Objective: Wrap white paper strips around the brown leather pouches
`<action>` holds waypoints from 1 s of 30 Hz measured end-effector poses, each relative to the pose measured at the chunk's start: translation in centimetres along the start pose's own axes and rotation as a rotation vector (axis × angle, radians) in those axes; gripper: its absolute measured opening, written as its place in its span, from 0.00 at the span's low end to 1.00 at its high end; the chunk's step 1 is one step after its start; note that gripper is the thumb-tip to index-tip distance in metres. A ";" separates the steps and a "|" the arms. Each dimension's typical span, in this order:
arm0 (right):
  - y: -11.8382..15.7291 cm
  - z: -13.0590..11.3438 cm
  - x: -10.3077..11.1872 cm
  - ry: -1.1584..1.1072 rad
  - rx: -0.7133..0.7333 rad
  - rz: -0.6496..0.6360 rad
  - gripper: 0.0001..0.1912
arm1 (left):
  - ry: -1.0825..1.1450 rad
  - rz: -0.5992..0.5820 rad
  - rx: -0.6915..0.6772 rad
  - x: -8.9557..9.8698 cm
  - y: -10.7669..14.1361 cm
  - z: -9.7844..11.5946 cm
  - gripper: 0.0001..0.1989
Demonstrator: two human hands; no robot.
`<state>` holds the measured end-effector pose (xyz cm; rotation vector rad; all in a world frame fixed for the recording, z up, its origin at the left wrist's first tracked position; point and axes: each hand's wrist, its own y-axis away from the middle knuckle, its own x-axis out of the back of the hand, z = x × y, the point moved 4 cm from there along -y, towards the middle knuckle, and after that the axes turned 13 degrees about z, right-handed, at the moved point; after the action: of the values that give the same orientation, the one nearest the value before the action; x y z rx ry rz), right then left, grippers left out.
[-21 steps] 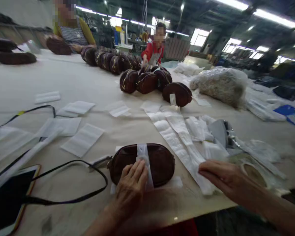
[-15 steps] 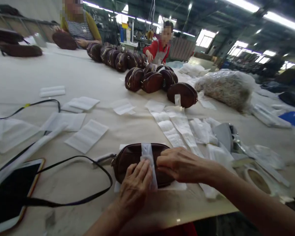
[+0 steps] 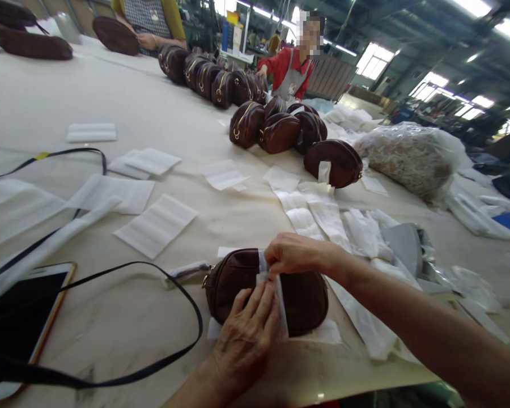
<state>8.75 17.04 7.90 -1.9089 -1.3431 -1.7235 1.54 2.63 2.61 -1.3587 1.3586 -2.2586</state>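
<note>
A brown oval bag [image 3: 304, 303] lies on the desk [image 3: 221, 221] near its front edge, a whitish strip [image 3: 282, 309] running across its middle. The left hand [image 3: 249, 334] presses on strip and bag, fingers stretched out and slightly parted. The right hand [image 3: 295, 253] has its fingers bunched together at the strip's upper part; whether they pinch it, I cannot tell. Left of the bag are a black strap [image 3: 123, 378] and a phone [image 3: 23, 314], with white sheets [image 3: 156, 225] beyond. White padded strips [image 3: 361, 314] lie to the right. Farther back stand more brown bags [image 3: 221, 88], beside a filled clear sack [image 3: 412, 156], and a person in red sleeves [image 3: 291, 71] reaches toward them
</note>
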 end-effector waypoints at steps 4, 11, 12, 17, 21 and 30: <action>-0.9 1.5 -0.6 -0.234 -0.019 -0.012 0.06 | -0.007 0.001 -0.002 0.1 -0.1 0.0 0.19; -1.6 3.9 -2.0 -0.508 -0.137 0.027 0.18 | -0.035 0.038 -0.019 0.0 0.0 0.0 0.18; -1.7 4.2 -2.1 -0.541 -0.132 0.050 0.19 | -0.041 0.042 -0.024 0.0 -0.1 0.0 0.18; -1.8 5.9 -2.5 -0.616 -0.168 0.203 0.14 | -0.058 0.051 -0.050 0.0 -0.2 0.1 0.16; 0.2 5.2 -2.5 -0.535 -0.215 0.471 0.06 | -0.055 0.041 -0.054 0.0 -0.1 0.1 0.15; 7.4 -2.9 -7.2 0.017 0.222 0.961 0.13 | -0.021 0.067 -0.030 0.5 -0.3 0.2 0.12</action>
<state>13.16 7.63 5.16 -1.9028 -0.4084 -1.0394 1.53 2.42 3.20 -1.3218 1.4150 -2.1835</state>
